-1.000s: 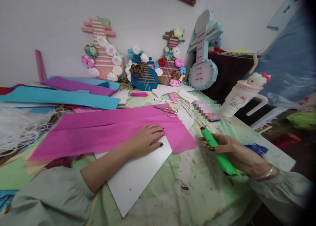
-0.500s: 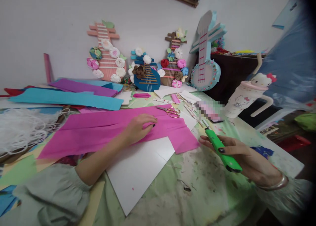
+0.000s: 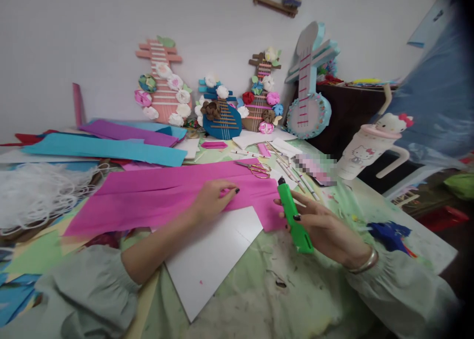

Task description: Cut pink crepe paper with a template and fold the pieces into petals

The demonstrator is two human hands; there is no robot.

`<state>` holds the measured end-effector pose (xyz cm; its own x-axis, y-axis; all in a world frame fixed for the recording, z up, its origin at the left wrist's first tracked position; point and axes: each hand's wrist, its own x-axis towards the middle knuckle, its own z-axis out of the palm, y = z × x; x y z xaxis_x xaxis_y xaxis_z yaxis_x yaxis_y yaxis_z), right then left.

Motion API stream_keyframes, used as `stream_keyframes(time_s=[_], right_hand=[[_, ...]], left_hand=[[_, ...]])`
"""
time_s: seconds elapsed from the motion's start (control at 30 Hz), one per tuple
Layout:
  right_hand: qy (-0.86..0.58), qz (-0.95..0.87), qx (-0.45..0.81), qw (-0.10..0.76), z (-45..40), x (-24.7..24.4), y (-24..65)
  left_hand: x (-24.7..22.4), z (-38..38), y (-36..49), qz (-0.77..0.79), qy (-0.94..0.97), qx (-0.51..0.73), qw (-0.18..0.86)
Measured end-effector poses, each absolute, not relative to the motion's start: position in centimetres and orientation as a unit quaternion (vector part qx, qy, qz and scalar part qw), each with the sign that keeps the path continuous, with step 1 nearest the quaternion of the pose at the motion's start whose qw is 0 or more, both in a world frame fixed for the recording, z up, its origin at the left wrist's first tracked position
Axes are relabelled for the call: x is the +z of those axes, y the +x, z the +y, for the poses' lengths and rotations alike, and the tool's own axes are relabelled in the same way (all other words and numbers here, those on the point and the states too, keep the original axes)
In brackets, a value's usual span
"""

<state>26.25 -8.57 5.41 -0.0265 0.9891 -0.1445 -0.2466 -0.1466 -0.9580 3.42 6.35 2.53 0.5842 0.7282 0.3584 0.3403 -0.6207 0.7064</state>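
Note:
My right hand (image 3: 322, 225) is closed around a green utility knife (image 3: 294, 220), its dark tip pointing up and away from me. The knife is over the right end of a long pink paper sheet (image 3: 148, 190). On the middle of that sheet rests my left hand (image 3: 215, 198), fingers loosely stretched out and holding nothing I can see. A white board (image 3: 211, 260) lies in front of the left hand, one corner toward me, its far part by the pink sheet. Gold-handled scissors (image 3: 259, 170) lie on the sheet's far edge.
White cord (image 3: 48, 195) is heaped at the left, near blue paper (image 3: 107, 148) and purple paper (image 3: 129, 132). Paper-flower-decorated instruments lean on the wall. Thin sticks (image 3: 292, 173) lie beyond the knife. A lidded white cup (image 3: 363, 151) stands at the right.
My right hand has moved left with the utility knife, from beside the pink sheet to over its right end. The left hand stays on the sheet. The view has shifted slightly.

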Motion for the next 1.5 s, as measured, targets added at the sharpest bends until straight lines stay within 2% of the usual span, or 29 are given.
stream_keyframes(time_s=[0.13, 0.2, 0.37, 0.6, 0.83, 1.07, 1.17, 1.23, 1.37, 1.5], right_hand=[[-0.428, -0.464, 0.601, 0.49, -7.3, 5.1, 23.4], [-0.416, -0.493, 0.6, 0.474, -6.6, 4.9, 22.1], [-0.388, -0.513, 0.597, 0.479, -5.0, 4.7, 20.4], [-0.328, -0.459, 0.671, 0.48, -4.2, 4.6, 20.6], [-0.378, -0.448, 0.652, 0.48, -4.3, 4.3, 20.7], [-0.493, -0.425, 0.614, 0.447, -4.8, 4.6, 19.8], [-0.501, -0.468, 0.59, 0.427, -4.8, 5.3, 20.7], [-0.502, -0.535, 0.535, 0.419, -4.2, 6.1, 22.3], [-0.593, -0.656, 0.304, 0.354, -1.9, 7.2, 27.2], [-0.607, -0.746, 0.152, 0.227, 0.2, 6.5, 31.3]], left_hand=[[3.9, 3.9, 4.9, 0.349, 0.711, 0.298, 0.533], [4.3, 3.1, 5.3, 0.331, 0.651, 0.307, 0.61], [4.6, 2.9, 5.2, 0.3, 0.546, 0.374, 0.688], [4.0, 4.2, 4.5, 0.184, 0.506, 0.348, 0.768], [3.7, 3.9, 4.2, 0.18, 0.553, 0.321, 0.747], [4.1, 2.4, 5.0, 0.125, 0.567, 0.29, 0.76], [4.4, 2.4, 5.1, 0.147, 0.6, 0.283, 0.734], [4.5, 3.2, 4.9, 0.197, 0.654, 0.283, 0.673], [4.0, 6.7, 3.4, 0.341, 0.77, 0.32, 0.434], [3.2, 10.2, 1.2, 0.394, 0.777, 0.331, 0.364]])
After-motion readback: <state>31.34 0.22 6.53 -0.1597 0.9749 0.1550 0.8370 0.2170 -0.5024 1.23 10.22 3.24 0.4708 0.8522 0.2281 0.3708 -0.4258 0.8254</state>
